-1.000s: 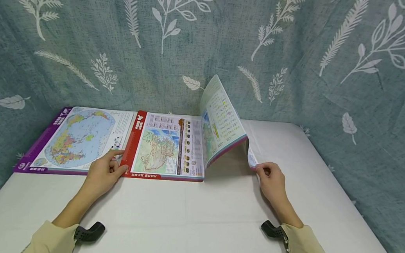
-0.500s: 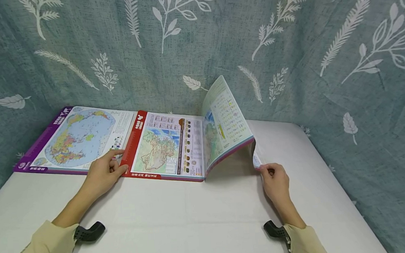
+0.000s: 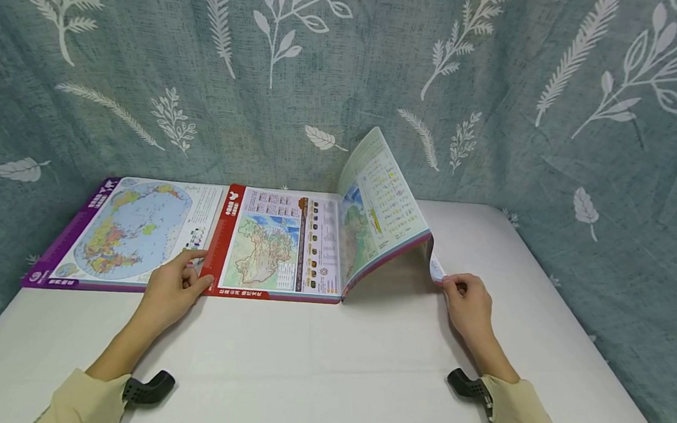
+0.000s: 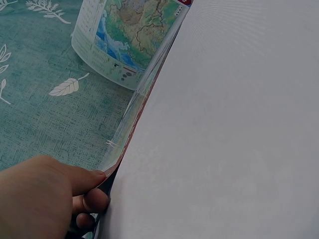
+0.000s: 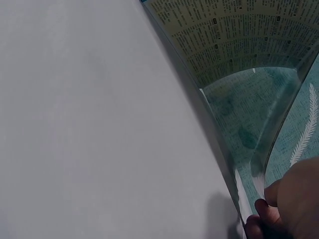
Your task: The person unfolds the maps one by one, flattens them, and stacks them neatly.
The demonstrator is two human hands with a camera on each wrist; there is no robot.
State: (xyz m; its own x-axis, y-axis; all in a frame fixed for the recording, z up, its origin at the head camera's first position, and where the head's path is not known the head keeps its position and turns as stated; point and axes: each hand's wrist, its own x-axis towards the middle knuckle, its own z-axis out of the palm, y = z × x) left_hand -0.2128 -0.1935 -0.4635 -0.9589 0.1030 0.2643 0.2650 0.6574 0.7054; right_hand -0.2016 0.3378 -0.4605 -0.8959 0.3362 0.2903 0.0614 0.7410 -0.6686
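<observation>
A folding map (image 3: 264,243) with a red border lies partly flat on the white table. Its right-hand panel (image 3: 382,202) stands up at a slant, with a crease at the top. My left hand (image 3: 169,285) pinches the red left edge near the front corner; the left wrist view shows thumb and fingers at that edge. At the far end, my right hand (image 3: 468,301) pinches the corner of the outermost panel (image 3: 436,270), which drops steeply from the fold. Text-covered underside (image 5: 239,35) shows in the right wrist view.
A purple-bordered world map (image 3: 139,232) lies left of the red one, close against it and partly behind my left hand. A teal leaf-print curtain (image 3: 363,52) hangs along the back and right. White cloth (image 3: 303,378) covers the table.
My right hand has moved a little to the right, drawing the outer panel with it. The raised panel leans lower and further right. My left hand has stayed put.
</observation>
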